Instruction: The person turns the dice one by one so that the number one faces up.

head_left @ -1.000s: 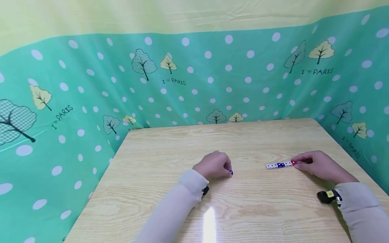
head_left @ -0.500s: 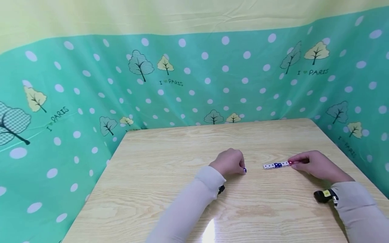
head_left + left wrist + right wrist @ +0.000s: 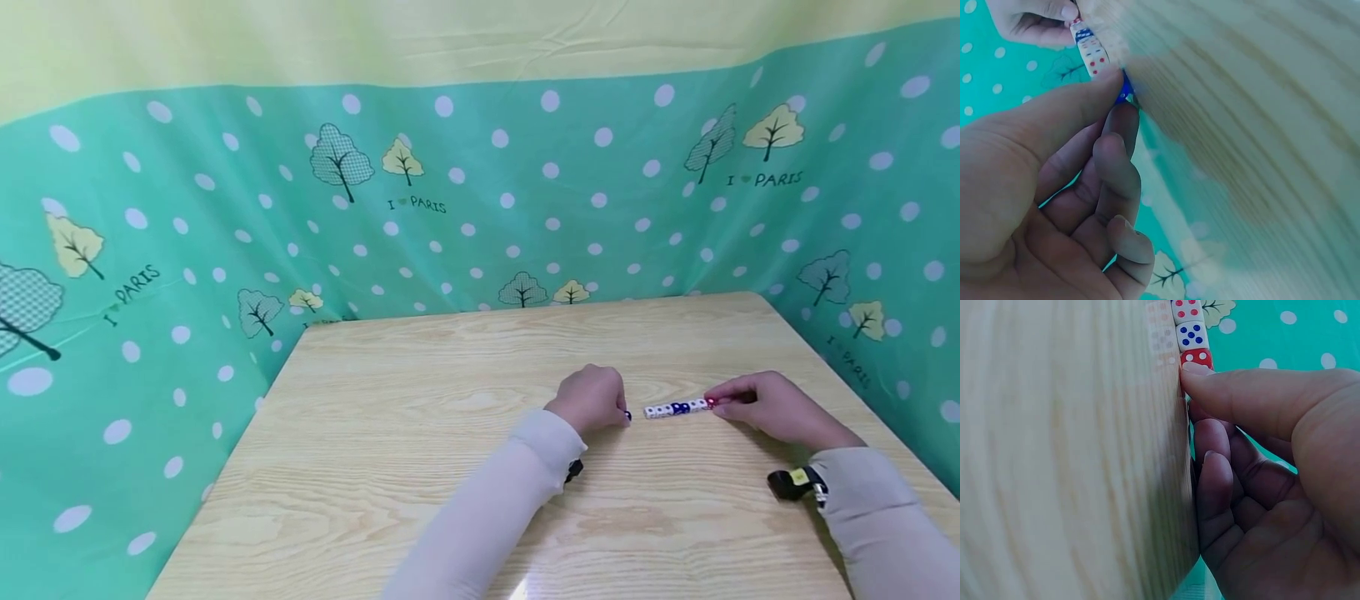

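My left hand (image 3: pixel 592 398) pinches a small blue die (image 3: pixel 1126 87) between thumb and forefinger, low over the table. A short gap parts that die from the left end of a straight row of dice. White dice (image 3: pixel 658 411) make up most of the row, with dark blue dice (image 3: pixel 680 407) in the middle. At its right end sits a red die (image 3: pixel 1197 358), which my right hand (image 3: pixel 780 407) pinches by thumb and finger. Next to the red one, a white die (image 3: pixel 1192 335) shows blue pips. Fingers cover part of both held dice.
The row lies on a light wooden table (image 3: pixel 420 450), right of its middle. A green dotted curtain (image 3: pixel 442 242) with printed trees hangs behind it and along both sides. Each wrist wears a small black camera (image 3: pixel 787 484).
My left hand has slid to the right with the blue die, nearing the row's left end. The right hand stays at the red die. The head view has shifted slightly.
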The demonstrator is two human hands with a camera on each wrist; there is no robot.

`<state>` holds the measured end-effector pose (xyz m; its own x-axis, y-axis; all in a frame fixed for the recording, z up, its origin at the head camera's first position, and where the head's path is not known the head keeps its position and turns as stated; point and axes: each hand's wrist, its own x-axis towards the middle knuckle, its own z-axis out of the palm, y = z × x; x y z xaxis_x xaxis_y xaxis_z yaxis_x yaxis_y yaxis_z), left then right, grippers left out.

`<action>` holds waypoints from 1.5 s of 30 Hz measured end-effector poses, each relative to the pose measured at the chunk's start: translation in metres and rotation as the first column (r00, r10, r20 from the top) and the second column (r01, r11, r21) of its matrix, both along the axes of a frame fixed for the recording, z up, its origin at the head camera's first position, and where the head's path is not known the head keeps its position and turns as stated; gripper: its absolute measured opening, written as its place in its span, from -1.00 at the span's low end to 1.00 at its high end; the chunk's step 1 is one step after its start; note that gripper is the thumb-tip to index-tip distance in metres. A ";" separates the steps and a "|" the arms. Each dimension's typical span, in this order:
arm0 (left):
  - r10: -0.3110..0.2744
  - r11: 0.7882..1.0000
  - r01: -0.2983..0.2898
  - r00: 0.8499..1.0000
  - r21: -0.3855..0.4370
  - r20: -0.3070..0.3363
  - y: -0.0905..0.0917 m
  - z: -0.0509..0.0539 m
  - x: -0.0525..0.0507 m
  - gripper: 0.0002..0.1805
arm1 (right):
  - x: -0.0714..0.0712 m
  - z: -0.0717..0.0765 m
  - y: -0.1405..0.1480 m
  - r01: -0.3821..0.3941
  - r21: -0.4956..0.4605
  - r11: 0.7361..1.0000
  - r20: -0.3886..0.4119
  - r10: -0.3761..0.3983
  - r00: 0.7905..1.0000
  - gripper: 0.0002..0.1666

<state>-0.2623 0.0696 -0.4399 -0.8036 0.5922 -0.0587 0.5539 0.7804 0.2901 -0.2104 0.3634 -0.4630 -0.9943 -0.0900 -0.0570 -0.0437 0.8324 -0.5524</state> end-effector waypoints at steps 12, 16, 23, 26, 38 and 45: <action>0.025 1.000 -0.025 1.000 -0.002 0.007 0.018 0.007 0.007 -0.85 | 0.001 -0.001 0.002 0.005 -0.002 1.000 -0.015 -0.005 1.000 -0.73; 0.024 1.000 -0.024 1.000 0.003 0.002 0.020 0.006 0.008 -0.85 | 0.001 -0.003 0.002 -0.001 -0.008 1.000 -0.020 0.001 1.000 -0.74; 0.028 1.000 -0.028 0.999 0.002 -0.025 0.022 0.003 0.005 -0.84 | -0.003 -0.005 0.001 0.002 -0.002 1.000 -0.028 -0.002 1.000 -0.75; 0.022 1.000 -0.022 1.000 0.004 -0.020 0.024 0.002 0.005 -0.86 | -0.003 -0.005 0.001 0.004 -0.010 1.000 -0.021 -0.005 1.000 -0.75; 0.016 1.000 -0.016 1.000 0.013 -0.019 0.025 0.002 0.004 -0.84 | -0.001 -0.005 0.003 0.013 -0.008 1.000 -0.024 -0.013 1.000 -0.74; 0.015 1.000 -0.015 1.000 0.012 0.004 0.026 0.001 0.004 -0.85 | -0.001 -0.005 0.002 0.015 -0.005 1.000 -0.014 -0.015 1.000 -0.74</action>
<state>-0.2582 0.0955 -0.4394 -0.8121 0.5809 -0.0543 0.5413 0.7849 0.3016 -0.2118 0.3651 -0.4682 -0.9963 -0.0750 -0.0429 -0.0385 0.8302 -0.5561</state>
